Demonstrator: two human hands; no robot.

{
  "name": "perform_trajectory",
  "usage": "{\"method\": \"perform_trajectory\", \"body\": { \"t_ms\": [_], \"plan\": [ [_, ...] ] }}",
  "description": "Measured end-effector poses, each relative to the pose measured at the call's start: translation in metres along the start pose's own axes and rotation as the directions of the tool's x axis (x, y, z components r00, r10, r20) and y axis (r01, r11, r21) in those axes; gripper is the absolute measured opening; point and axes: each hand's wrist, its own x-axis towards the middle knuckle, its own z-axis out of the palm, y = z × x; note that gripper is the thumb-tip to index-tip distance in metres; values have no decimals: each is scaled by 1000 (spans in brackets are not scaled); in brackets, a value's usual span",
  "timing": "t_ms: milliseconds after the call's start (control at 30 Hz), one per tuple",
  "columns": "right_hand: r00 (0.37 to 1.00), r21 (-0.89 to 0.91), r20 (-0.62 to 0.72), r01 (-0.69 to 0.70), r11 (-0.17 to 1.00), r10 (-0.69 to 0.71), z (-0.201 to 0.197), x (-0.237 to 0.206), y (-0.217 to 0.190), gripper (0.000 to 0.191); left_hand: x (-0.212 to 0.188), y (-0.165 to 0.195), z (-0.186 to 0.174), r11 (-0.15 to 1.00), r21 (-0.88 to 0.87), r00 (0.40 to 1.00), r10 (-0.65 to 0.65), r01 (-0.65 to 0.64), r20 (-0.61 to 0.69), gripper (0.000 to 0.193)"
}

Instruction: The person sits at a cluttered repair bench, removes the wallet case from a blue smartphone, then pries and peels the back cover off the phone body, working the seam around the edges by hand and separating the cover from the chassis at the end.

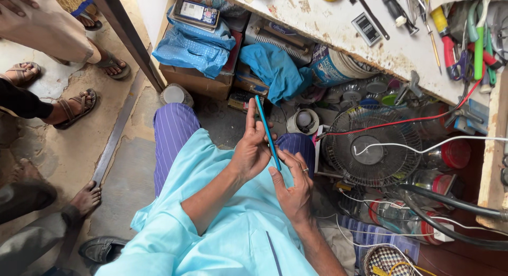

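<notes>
Phone [267, 132] with a teal edge sits mid-frame, held edge-on over the lap. Left hand [251, 149] is wrapped round it; right hand [291, 188] pinches its lower end. Looks like he's working the edge, so the next bit probably needs steady fingers.

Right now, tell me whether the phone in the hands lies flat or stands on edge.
On edge. The teal-edged phone shows only its thin side to the camera, gripped between the left hand and right hand; its screen is hidden.
</notes>
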Motion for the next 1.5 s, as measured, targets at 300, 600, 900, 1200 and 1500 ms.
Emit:
{"method": "perform_trajectory", "body": {
  "t_ms": [300, 600, 900, 1200, 1500],
  "plan": [
    [926, 812, 164, -322, 487, 339, 10, -14, 24, 57, -13, 25, 62, 926, 373, 995, -20, 55, -99, 77],
    [789, 832, 541, -451, -325, 291, 5, -42, 67, 50, -27, 11, 66, 780, 624, 998, 3, -41, 62, 106],
    [709, 557, 696, -429, -711, 117, 6, -67, 101, 32, -36, -6, 68, 708, 705, 997, -12, -41, 70, 124],
    [672, 456, 740, -476, -752, 24, 8, -70, 109, 44, -24, -12, 63, 849, 522, 997, -79, 81, -26, 127],
    [824, 631, 499, -558, 540, 268, -96, 8, 48, 63, -1, 25, 33, 906, 384, 968, -91, 178, -234, 76]
  ]
}}
